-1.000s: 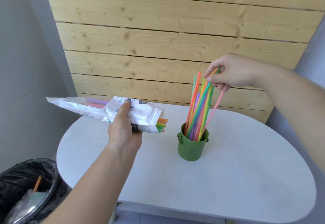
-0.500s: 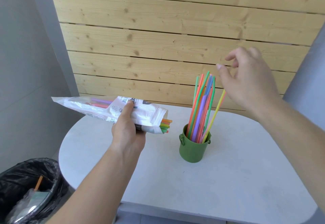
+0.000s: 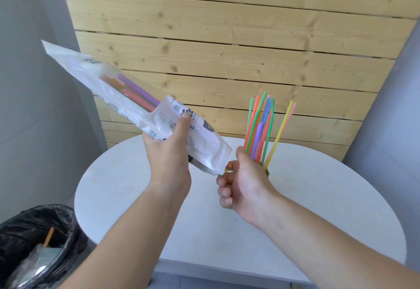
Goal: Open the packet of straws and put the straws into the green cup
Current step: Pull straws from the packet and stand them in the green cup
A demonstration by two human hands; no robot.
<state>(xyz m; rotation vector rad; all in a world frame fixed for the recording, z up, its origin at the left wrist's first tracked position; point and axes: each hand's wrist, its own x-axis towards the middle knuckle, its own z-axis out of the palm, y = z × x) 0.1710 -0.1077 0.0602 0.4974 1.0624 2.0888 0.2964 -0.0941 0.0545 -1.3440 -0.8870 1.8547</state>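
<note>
My left hand (image 3: 169, 154) grips the white plastic straw packet (image 3: 127, 98), tilted with its open mouth pointing down to the right. Purple, orange and red straws show through its upper half. My right hand (image 3: 243, 186) is at the packet's mouth, fingers closed on the straw ends (image 3: 228, 168) sticking out. Behind that hand several coloured straws (image 3: 261, 129) stand upright in the green cup (image 3: 267, 172), which is almost wholly hidden; only a sliver of its rim shows.
The white rounded table (image 3: 318, 209) stands against a wooden plank wall (image 3: 227, 38). A bin lined with a black bag (image 3: 38, 243) sits on the floor at the lower left, holding rubbish and an orange straw. Grey walls flank both sides.
My right hand left the straws in the cup and came down to the packet's mouth, closing on the straw ends. My left hand raised and tilted the packet, mouth downward.
</note>
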